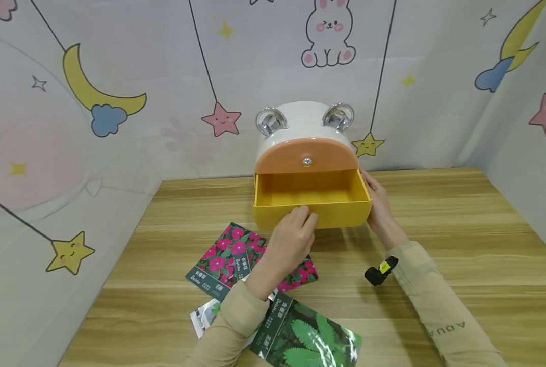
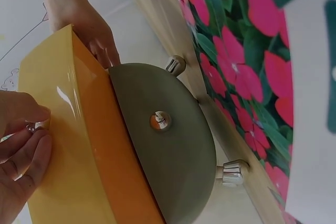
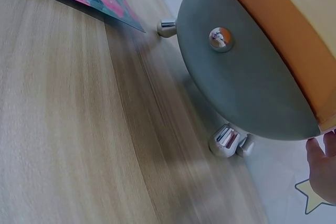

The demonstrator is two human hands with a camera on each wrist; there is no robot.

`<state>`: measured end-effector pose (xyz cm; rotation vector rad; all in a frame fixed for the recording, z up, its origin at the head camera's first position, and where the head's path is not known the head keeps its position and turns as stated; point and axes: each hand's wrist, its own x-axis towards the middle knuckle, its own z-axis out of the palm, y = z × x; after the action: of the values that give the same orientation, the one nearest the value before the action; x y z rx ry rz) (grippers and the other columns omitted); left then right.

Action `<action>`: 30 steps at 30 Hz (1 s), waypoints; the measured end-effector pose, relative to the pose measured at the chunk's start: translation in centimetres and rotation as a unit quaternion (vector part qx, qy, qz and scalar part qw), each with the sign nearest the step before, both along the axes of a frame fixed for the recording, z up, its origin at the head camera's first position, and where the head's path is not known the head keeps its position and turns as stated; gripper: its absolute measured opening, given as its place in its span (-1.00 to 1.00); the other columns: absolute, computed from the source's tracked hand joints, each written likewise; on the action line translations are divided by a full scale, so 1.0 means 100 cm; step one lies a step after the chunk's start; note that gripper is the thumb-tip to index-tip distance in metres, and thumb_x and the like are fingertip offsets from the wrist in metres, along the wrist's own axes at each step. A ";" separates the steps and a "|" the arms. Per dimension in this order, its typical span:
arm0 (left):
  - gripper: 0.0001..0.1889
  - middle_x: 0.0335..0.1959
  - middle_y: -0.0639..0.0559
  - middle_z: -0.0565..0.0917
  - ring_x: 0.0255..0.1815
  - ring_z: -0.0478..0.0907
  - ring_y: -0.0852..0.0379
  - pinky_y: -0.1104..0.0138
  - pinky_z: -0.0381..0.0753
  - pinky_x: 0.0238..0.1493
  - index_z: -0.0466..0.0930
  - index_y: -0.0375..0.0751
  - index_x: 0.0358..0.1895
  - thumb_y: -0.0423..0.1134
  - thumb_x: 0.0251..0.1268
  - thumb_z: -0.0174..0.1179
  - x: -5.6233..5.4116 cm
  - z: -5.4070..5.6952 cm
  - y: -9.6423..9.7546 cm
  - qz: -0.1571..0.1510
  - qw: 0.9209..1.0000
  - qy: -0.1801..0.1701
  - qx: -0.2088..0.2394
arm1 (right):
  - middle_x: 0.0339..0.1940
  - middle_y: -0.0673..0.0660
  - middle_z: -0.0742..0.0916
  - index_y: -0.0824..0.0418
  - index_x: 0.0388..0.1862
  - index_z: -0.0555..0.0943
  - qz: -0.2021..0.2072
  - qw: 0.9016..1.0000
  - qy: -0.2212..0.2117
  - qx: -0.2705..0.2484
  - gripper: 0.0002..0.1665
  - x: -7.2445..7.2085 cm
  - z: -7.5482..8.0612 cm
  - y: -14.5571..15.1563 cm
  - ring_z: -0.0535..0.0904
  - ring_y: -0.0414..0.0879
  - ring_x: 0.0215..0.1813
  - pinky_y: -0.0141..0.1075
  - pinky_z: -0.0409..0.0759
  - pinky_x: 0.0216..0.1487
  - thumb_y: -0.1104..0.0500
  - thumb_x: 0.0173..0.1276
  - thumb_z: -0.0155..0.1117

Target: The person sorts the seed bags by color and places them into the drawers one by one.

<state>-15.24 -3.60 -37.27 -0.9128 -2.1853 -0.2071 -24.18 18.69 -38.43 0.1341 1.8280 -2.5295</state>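
Note:
A small white cabinet point(image 1: 307, 120) with two chrome ear-like rings stands at the back of the table. Its yellow drawer point(image 1: 337, 215) is pulled out and its visible inside is bare. My left hand point(image 1: 291, 237) pinches the small metal knob point(image 2: 31, 127) on the drawer's front between thumb and fingers. At the cabinet's right side, my right hand point(image 1: 383, 209) rests with fingers extended along the wall; its fingertips point(image 3: 315, 151) touch near the lower edge. Above the drawer is an orange front point(image 1: 282, 155); below it, a grey-green front point(image 3: 236, 77) with a round knob.
Flower packets point(image 1: 217, 262) and a green leaf packet point(image 1: 316, 334) lie before the cabinet, partly under the left forearm. A black-and-yellow strap piece point(image 1: 382, 270) shows by the right cuff. Metal feet point(image 3: 224, 141) hold the cabinet up. A patterned curtain point(image 1: 162, 76) hangs behind.

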 end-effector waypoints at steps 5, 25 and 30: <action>-0.86 -0.36 0.01 0.44 -0.43 0.33 0.17 0.49 0.37 -0.43 0.55 -0.24 -0.18 -0.43 0.19 0.13 0.004 0.001 0.000 -0.004 1.000 -0.007 -0.009 | 0.56 -0.11 0.21 -0.11 0.47 0.23 0.001 1.000 0.000 0.011 -0.38 0.003 0.003 -0.001 0.06 -0.17 0.58 -0.52 0.39 0.32 -0.07 0.46 0.00; -0.87 -0.39 0.02 0.46 -0.44 0.35 0.18 0.50 0.36 -0.47 0.56 -0.23 -0.24 -0.42 0.12 0.16 0.019 0.004 -0.003 -0.006 0.999 0.024 -0.046 | 0.58 -0.02 0.19 -0.08 0.51 0.16 0.017 0.997 -0.002 0.075 -0.38 0.015 0.017 -0.003 0.17 -0.07 0.54 -0.65 0.49 0.04 -0.10 0.51 -0.14; -0.87 -0.40 0.03 0.47 -0.46 0.35 0.19 0.51 0.34 -0.50 0.57 -0.22 -0.27 -0.43 0.10 0.15 0.023 0.003 -0.003 -0.006 0.998 0.041 -0.052 | 0.58 -0.02 0.18 -0.07 0.51 0.16 0.017 0.996 -0.003 0.083 -0.37 0.015 0.017 -0.003 0.19 -0.07 0.53 -0.65 0.48 0.03 -0.11 0.51 -0.15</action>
<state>-12.97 -3.95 -36.92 -0.9743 -2.1318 -0.0608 -22.69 18.39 -36.73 0.1115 2.0178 -2.3496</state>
